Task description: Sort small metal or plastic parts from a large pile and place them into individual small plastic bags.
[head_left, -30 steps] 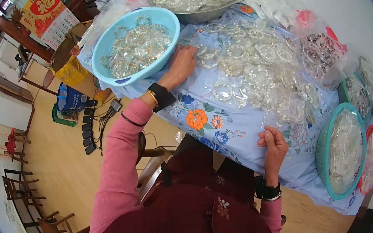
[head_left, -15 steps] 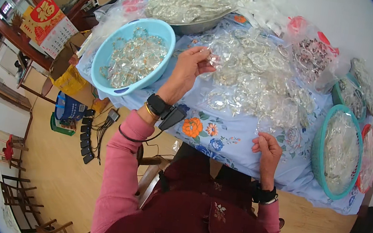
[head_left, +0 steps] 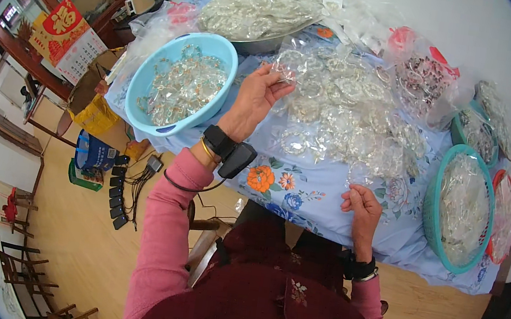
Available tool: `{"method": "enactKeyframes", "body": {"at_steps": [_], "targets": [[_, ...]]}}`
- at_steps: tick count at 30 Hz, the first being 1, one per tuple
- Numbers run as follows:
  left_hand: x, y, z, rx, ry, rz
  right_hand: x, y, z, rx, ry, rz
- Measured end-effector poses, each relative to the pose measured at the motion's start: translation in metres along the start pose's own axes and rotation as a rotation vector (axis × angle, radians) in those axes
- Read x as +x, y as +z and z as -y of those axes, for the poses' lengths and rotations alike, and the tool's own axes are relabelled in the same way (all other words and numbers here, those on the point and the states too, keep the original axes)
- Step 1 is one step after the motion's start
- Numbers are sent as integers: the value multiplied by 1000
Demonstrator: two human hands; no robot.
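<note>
My left hand (head_left: pixel 256 98) is over the heap's left edge, thumb and fingers pinched on a small clear bag (head_left: pixel 288 67) with what looks like a bracelet in it. Nearer the table's front edge, my right hand (head_left: pixel 363 211) has its fingers curled together. A clear bag (head_left: pixel 360 173) lies right at those fingertips; whether they grip its edge I cannot make out. Between and beyond the hands spreads a heap of clear bags with silvery bracelets (head_left: pixel 352 108). Left of my left hand stands a light blue basin (head_left: pixel 230 79) holding more bagged, gold-and-clear pieces.
A metal bowl (head_left: pixel 264 46) piled with bagged pieces stands at the back. A plastic bag of dark red pieces (head_left: pixel 424 81) lies back right. Along the right edge are a teal basket (head_left: pixel 431 205) and a red basket (head_left: pixel 499 182). A flowered blue cloth (head_left: pixel 326 207) covers the table.
The view has tipped slightly, so the far things sit a little lower. My left hand has shifted slightly, still pinching the bag. My right hand stays almost in place.
</note>
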State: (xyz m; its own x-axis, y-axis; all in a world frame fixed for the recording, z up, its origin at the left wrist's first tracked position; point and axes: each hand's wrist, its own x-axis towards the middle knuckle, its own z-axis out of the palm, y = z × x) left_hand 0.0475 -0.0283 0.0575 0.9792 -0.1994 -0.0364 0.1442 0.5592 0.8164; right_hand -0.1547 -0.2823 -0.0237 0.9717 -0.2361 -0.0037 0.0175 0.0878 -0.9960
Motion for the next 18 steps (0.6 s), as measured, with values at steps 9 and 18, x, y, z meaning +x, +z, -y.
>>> {"method": "enactKeyframes", "body": {"at_steps": [9, 18], "targets": [[2, -1, -1, -30, 13, 1, 1, 1, 1, -18, -12, -2], [6, -19, 24, -67, -141, -85, 3, 0, 1, -7, -25, 11]]}}
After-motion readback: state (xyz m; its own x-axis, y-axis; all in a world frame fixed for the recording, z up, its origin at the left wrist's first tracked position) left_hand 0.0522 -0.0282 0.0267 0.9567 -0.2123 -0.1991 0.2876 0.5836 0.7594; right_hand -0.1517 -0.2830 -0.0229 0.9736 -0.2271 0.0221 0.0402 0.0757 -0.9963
